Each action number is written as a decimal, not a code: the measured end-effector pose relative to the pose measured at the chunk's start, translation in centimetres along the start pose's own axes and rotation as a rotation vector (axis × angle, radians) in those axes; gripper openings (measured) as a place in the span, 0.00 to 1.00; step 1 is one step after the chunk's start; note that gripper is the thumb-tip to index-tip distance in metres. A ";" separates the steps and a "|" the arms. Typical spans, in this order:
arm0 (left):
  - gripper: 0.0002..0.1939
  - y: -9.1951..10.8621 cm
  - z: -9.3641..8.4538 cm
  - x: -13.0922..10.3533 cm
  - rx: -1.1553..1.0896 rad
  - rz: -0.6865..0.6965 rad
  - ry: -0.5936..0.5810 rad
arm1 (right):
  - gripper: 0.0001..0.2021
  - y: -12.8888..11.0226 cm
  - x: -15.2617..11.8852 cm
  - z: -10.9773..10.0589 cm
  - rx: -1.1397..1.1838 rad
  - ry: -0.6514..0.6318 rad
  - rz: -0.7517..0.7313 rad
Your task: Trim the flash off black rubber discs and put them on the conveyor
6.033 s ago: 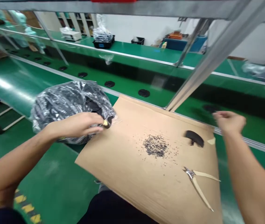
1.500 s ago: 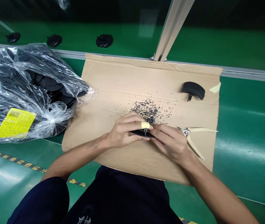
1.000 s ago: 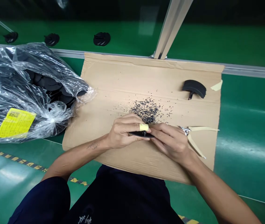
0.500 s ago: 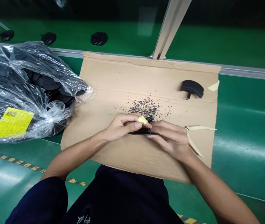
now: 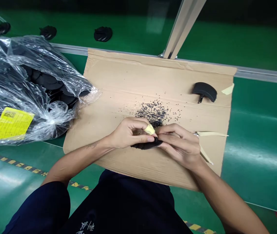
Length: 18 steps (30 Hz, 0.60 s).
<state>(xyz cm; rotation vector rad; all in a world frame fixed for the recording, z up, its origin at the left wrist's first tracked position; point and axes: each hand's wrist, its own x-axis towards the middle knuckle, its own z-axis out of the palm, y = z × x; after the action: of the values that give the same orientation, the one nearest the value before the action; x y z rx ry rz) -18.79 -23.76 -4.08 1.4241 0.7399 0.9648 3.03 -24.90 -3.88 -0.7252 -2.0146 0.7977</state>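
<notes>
Both hands meet over a thin black curved plastic part [image 5: 146,146] held just above the cardboard. My right hand [image 5: 181,143] grips the part's right edge between thumb and fingers. My left hand [image 5: 135,131], with yellow tape round its index finger, is pinched at a small raised piece on top of the part; whether it is fixed to the part I cannot tell. Past my fingers lies a pile of tiny black bits [image 5: 154,112]. Pliers with pale yellow handles [image 5: 213,133] lie beside my right hand, their jaws hidden behind it.
The cardboard sheet [image 5: 119,71] covers the green table. A clear plastic bag [image 5: 19,87] full of black discs stands at left. Near the right corner lie a curved black part [image 5: 204,91] and a scrap of yellow tape [image 5: 228,89]. A metal post [image 5: 184,29] rises at the back.
The black part has tilted, so more of its face shows. Both hands stay on it, and the left fingers have shifted slightly at the raised piece. The whole view has shifted a little.
</notes>
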 end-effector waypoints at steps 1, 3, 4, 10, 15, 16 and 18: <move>0.10 0.0 0.0 0.0 0.000 0.011 0.000 | 0.06 0.1 -0.1 0.0 -0.004 0.007 -0.019; 0.14 0.0 0.0 0.0 -0.008 -0.003 0.005 | 0.07 0.1 -0.2 0.1 -0.030 0.043 -0.059; 0.19 0.0 -0.1 0.0 -0.023 -0.030 -0.003 | 0.08 0.2 -0.2 0.2 -0.062 0.068 -0.073; 0.32 -0.1 -0.1 -0.4 -0.083 -0.133 -0.044 | 0.05 -0.6 0.2 0.0 -0.271 0.101 -0.009; 0.19 -0.6 0.2 -0.3 -0.058 -0.191 0.203 | 0.24 -1.9 -1.6 -4.8 -0.565 -0.167 0.193; 0.18 -0.7 0.2 -0.3 -0.080 -0.187 0.241 | 0.26 -2.0 -2.5 -6.0 -0.651 -0.228 0.237; 0.18 -0.7 0.2 -0.1 -0.138 -0.182 0.283 | 0.30 -1.8 -4.5 -8.1 -0.821 -0.304 0.296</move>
<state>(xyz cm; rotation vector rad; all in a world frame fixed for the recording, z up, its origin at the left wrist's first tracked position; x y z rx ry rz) -18.59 -23.86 -4.81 1.0923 0.9746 1.0643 11.77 -27.10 -1.02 -1.4561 -2.5608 0.2033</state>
